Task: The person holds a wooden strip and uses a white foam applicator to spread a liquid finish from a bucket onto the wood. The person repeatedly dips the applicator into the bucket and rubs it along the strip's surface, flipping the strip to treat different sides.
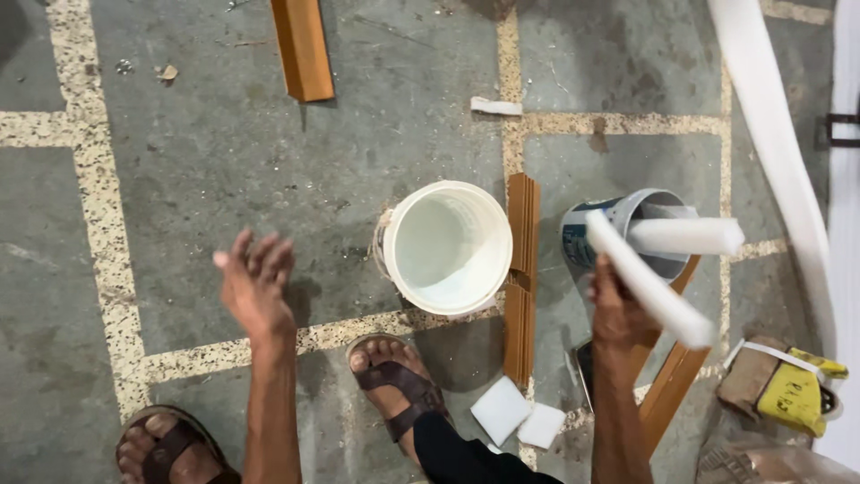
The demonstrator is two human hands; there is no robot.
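Grey concrete floor (224, 179) with speckled joint lines | right hand (614, 309) right of the white bucket (448, 246), fingers closed around a white foam strip (649, 287) | left hand (255, 287) left of the bucket, fingers spread, holding nothing | brown slats (520, 278) just right of the bucket | blue-and-white can (618, 233) beyond them | sandalled foot (394, 381) below the bucket

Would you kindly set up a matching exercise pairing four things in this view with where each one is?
Things:
1. white bucket
2. white foam strip
3. left hand
4. white foam squares

Places:
A. on the floor below the wood slats
B. empty, raised over the floor
C. gripped in the right hand
D. just ahead of a sandalled foot

Pairs: 1-D, 2-C, 3-B, 4-A
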